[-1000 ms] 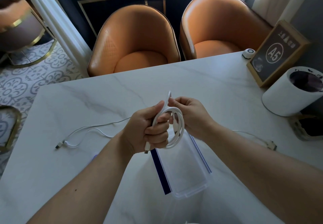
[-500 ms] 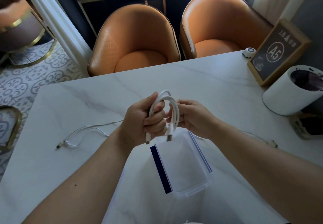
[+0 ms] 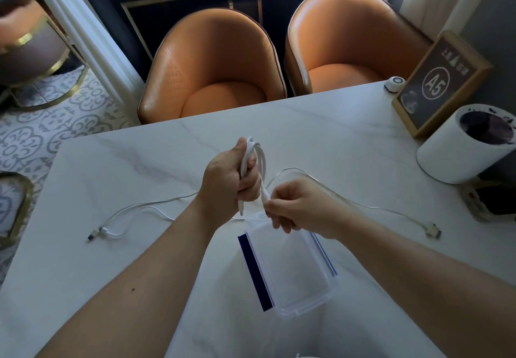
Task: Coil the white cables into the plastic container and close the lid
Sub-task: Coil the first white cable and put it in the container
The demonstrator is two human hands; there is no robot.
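Restaurant: numbered table sign (image 3: 438,82) (A5), orange chairs (image 3: 215,70).

Dim daylight from curtained window top right; soft shadows on marble table (image 3: 321,140); wide-angle bending at edges; slight softness throughout.

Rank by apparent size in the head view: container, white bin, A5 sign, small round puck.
1. container
2. white bin and A5 sign: alike, and farther away, so unsure
3. puck

The left hand (image 3: 227,183) hides part of the coiled white cable (image 3: 255,159); the right hand (image 3: 298,208) covers the clear container's (image 3: 290,268) far rim.
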